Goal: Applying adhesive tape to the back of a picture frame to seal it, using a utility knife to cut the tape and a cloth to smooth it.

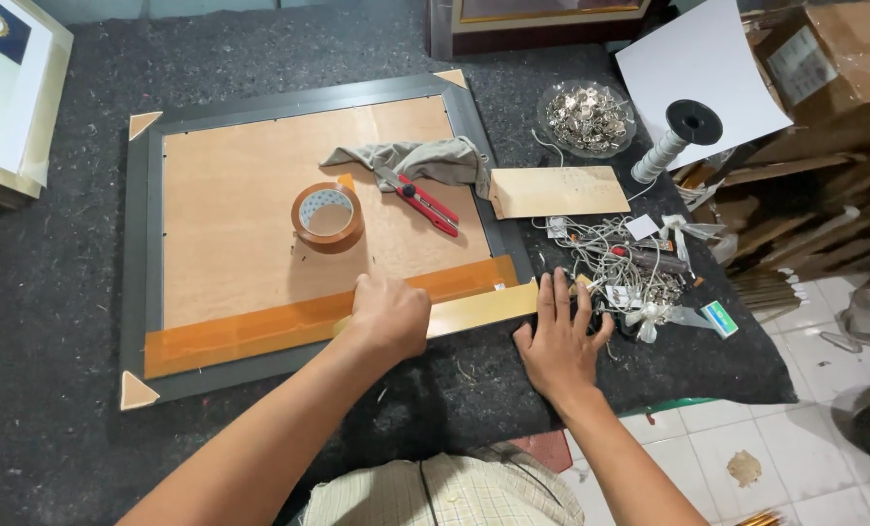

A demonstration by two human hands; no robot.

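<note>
Left hand [388, 314] is pressing down, fingers curled, on the brown tape strip [308, 317] running along the near edge of the picture frame [135, 244]; it is closed loosely over the tape, apparently rubbing it flat so it seals backing board to frame. Right hand [556, 341] is lying flat and released, fingers spread, at 3 o'clock from the left, pinning the loose tape end where it is overhanging the frame's corner onto the dark felt worktop [55, 390]; this is keeping the strip taut and straight.

The frame is lying face down, filling the middle of the worktop, its tan backing board [240, 214] facing up, cardboard corner protectors showing at its corners.

Tape roll [327, 216] is sitting on the board at 12 o'clock from the left hand, close for reach. Red utility knife [425, 203] is lying at 1 o'clock, just beside a grey rag [420, 158].

At 12 o'clock from the right hand a tan envelope [556, 191] is resting; beyond it a glass dish of metal hangers [586, 117] and a spool of cord [673, 136]. A tangle of wire and tags [629, 263] is touching the right fingertips at 1 o'clock
</note>
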